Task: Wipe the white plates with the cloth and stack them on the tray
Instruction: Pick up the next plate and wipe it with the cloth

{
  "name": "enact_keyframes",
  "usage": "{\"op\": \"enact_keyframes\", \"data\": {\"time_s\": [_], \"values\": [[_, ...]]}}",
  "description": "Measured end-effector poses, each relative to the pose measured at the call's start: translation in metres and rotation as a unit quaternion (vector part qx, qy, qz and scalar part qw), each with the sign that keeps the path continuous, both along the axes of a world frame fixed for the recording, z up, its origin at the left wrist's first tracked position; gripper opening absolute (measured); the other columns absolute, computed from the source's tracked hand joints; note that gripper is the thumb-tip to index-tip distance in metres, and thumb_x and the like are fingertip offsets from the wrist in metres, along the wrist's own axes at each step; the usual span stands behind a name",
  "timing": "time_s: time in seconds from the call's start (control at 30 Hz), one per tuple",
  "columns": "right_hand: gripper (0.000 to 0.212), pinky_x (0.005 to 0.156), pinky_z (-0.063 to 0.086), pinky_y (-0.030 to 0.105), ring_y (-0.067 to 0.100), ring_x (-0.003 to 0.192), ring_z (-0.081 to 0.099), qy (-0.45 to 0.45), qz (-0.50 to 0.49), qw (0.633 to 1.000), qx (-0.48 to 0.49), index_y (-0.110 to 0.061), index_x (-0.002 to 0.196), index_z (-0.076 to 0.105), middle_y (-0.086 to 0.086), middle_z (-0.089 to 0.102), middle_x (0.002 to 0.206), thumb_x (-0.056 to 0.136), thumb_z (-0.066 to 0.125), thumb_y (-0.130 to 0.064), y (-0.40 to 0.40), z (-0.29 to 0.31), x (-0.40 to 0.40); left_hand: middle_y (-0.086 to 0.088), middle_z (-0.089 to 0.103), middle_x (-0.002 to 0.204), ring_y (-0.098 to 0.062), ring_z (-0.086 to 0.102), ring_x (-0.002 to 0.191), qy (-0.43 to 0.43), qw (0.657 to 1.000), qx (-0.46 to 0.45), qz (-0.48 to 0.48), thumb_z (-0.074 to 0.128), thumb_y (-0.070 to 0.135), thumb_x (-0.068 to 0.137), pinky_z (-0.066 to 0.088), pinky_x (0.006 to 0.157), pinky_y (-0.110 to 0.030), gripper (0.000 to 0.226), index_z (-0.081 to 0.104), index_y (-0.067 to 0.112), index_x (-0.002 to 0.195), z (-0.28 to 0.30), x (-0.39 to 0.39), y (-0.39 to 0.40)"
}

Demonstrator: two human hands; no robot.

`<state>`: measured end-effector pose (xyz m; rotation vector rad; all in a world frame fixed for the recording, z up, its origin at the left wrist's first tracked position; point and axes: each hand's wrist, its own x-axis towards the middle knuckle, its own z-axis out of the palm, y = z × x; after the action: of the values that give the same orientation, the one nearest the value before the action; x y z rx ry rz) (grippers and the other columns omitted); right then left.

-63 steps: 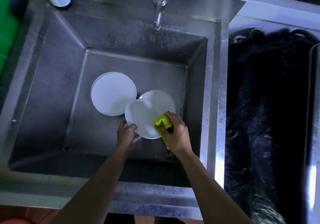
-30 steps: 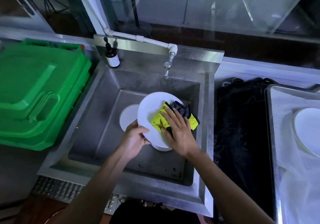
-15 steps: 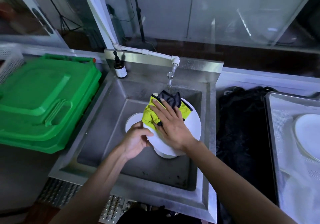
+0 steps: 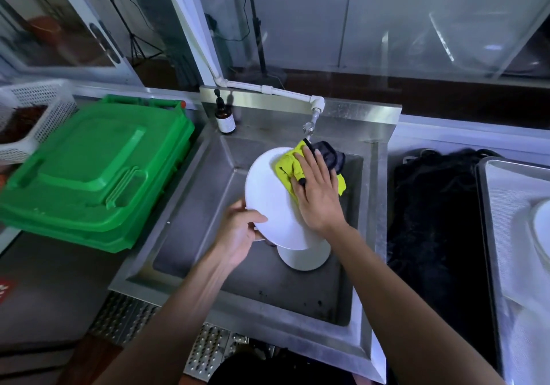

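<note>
Two hands share the work: your left hand point(image 4: 238, 233) grips the near-left rim of the white plate point(image 4: 269, 203), thumb curled over the edge, tilting it up over the sink point(image 4: 190, 236) so its face meets you and drips fall into the basin. Your right hand point(image 4: 317, 194) lies flat, fingers point(image 4: 311, 166) straight and slightly spread, pressing the yellow-and-dark cloth point(image 4: 285, 169) against the plate's far-right part. Another white plate point(image 4: 303, 258) waits on the sink floor just beneath. The tray point(image 4: 506, 236) sits far right, already holding a stacked plate point(image 4: 543, 230) at the frame's edge.
</note>
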<state>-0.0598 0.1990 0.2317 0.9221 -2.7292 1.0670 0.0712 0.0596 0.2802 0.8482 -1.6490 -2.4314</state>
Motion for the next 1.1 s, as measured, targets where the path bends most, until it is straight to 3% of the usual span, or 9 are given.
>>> {"op": "enact_keyframes", "data": {"time_s": [0.27,0.43,0.53,0.7,0.83,1.0,1.1], "values": [[0.050,0.125,0.004,0.051,0.002,0.153,-0.010,-0.087,-0.039,0.995,-0.014,-0.034,0.157,0.023,-0.017,0.006,0.168,0.108,0.036,-0.036,0.005,-0.013,0.039,-0.015,0.072,0.108,-0.037,0.067,0.090,0.005,1.000,0.017,0.023,0.061,0.001,0.061,0.057,0.072,-0.048,0.047,0.067,0.008,0.107,-0.005,-0.001,-0.003],[0.052,0.125,0.001,0.052,0.003,0.154,-0.009,-0.150,-0.032,0.988,-0.034,-0.034,0.158,0.023,-0.018,0.004,0.168,0.108,0.038,-0.030,-0.010,-0.008,0.066,-0.016,0.073,0.118,-0.034,0.072,0.102,0.009,0.998,0.061,0.032,0.070,0.006,0.076,0.059,0.074,-0.048,0.041,0.069,0.011,0.117,-0.010,-0.005,-0.010],[0.053,0.124,0.002,0.052,0.004,0.154,-0.009,-0.168,-0.025,0.984,-0.044,-0.033,0.159,0.023,-0.017,0.004,0.168,0.108,0.039,-0.028,-0.025,-0.001,0.078,-0.016,0.072,0.119,-0.032,0.070,0.101,-0.001,0.996,0.079,0.039,0.062,0.008,0.090,0.059,0.075,-0.043,0.031,0.066,0.010,0.121,-0.011,-0.008,-0.015],[0.054,0.124,0.005,0.046,0.006,0.155,-0.007,-0.139,-0.016,0.990,-0.030,-0.032,0.159,0.023,-0.015,0.004,0.169,0.108,0.040,-0.031,-0.049,0.004,0.090,-0.012,0.074,0.114,-0.026,0.072,0.092,0.002,0.995,0.087,0.040,0.056,0.016,0.095,0.057,0.065,-0.033,0.030,0.067,0.010,0.123,-0.010,-0.011,-0.030],[0.054,0.123,0.012,0.048,0.008,0.155,-0.005,-0.110,-0.013,0.994,0.012,-0.030,0.159,0.023,-0.014,0.004,0.169,0.108,0.040,-0.031,-0.052,-0.004,0.097,-0.021,0.068,0.126,-0.034,0.065,0.102,-0.015,0.993,0.103,0.055,0.056,0.018,0.097,0.054,0.072,-0.038,0.037,0.064,0.003,0.129,-0.013,-0.009,-0.045],[0.057,0.123,0.012,0.051,0.009,0.155,-0.006,-0.093,-0.028,0.994,0.047,-0.029,0.160,0.022,-0.013,0.003,0.169,0.106,0.041,-0.029,-0.050,-0.017,0.103,-0.018,0.073,0.116,-0.035,0.067,0.100,-0.033,0.991,0.122,0.045,0.058,0.014,0.096,0.056,0.075,-0.042,0.024,0.071,0.011,0.117,-0.023,-0.015,-0.055],[0.057,0.123,0.013,0.052,0.011,0.156,-0.004,-0.081,-0.042,0.994,0.059,-0.029,0.160,0.024,-0.012,0.006,0.169,0.105,0.040,-0.031,-0.052,-0.019,0.099,-0.022,0.070,0.121,-0.036,0.068,0.099,-0.027,0.992,0.121,0.034,0.059,0.007,0.092,0.057,0.076,-0.045,0.035,0.066,0.005,0.126,-0.027,-0.020,-0.059]]}}
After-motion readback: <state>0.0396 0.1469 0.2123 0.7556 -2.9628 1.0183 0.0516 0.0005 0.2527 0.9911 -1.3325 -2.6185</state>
